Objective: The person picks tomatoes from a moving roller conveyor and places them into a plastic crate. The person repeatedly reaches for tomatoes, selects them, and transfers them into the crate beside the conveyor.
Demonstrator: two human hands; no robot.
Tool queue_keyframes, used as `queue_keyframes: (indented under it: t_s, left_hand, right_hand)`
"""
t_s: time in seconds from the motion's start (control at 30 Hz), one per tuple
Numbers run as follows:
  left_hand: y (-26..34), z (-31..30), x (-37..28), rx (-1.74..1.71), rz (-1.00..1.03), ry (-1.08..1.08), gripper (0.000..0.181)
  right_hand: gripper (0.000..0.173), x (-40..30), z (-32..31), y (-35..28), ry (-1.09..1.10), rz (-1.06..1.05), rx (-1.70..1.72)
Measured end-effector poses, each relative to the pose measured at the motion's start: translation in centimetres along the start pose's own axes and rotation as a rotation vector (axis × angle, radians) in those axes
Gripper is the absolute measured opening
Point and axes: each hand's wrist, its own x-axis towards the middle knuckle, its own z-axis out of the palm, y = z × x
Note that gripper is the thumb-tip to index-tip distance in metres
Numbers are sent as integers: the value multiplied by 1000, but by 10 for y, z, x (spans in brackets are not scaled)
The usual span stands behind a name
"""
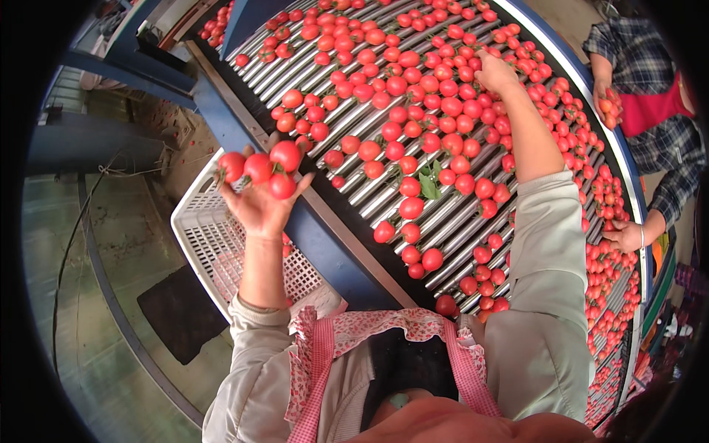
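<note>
Several red tomatoes [258, 168] rest in my left hand [260, 207], which is raised palm up over the near edge of a roller conveyor and a white perforated plastic crate [207, 232]. My right hand [497, 73] reaches far across the metal rollers [354, 207] and touches tomatoes on them with its fingertips. Whether it grips one cannot be made out. Many tomatoes [451, 106], some in bunches with green stems, lie spread over the rollers. A green leaf [429, 181] lies among them.
The conveyor's blue side frame [332, 252] runs between me and the rollers. Across the belt, a person in a plaid shirt [637, 55] holds small tomatoes in one hand and reaches onto the belt with the other. Blue metal supports [133, 77] stand at the upper left.
</note>
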Motion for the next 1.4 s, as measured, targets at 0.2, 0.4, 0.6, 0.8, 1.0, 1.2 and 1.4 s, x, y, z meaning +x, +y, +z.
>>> queue_keyframes:
  t_s: [0.2,0.4,0.6,0.8,1.0,1.2,1.4]
  left_hand:
    - [133,-41,-167,587,-83,443,71]
    - [142,-9,-95,1518,-9,712,50]
    - [49,-7,147,2021,276,93,34]
    - [-43,-21,287,2659,80,104,49]
    - [-49,-26,305,2668,126,-35,51]
    - [-54,-5,235,598,17,365,35]
    - [18,-3,114,129,181,382,48]
  right_hand:
    - [48,6,15,14,-19,-113,640]
    - [34,12,6,-33,43,27,2113]
    - [31,59,-5,-153,234,-305,648]
    - [38,69,27,-209,124,-295,-45]
    - [37,66,35,-183,129,-84,889]
    - [30,-20,25,-217,291,-297,1301]
    - [34,-113,11,-292,247,-967,950]
